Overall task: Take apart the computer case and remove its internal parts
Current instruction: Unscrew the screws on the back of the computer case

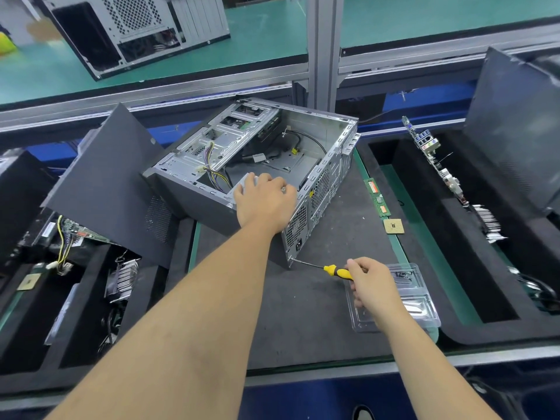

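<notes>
Open computer case [242, 153] centre; left hand [265, 201] on its near edge; right hand [368, 283] at four o'clock grips screwdriver [336, 270], tip at case corner.

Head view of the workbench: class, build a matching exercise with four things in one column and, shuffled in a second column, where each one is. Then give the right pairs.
Things
1. screwdriver
2. memory stick
3. processor chip
4. clear plastic tray

Places
A. under the right hand
B. gripped in the right hand, tip at the computer case corner
C. right of the case, farther from the person
D. right of the case, just nearer than the green stick

Pairs: 1-B, 2-C, 3-D, 4-A
</notes>
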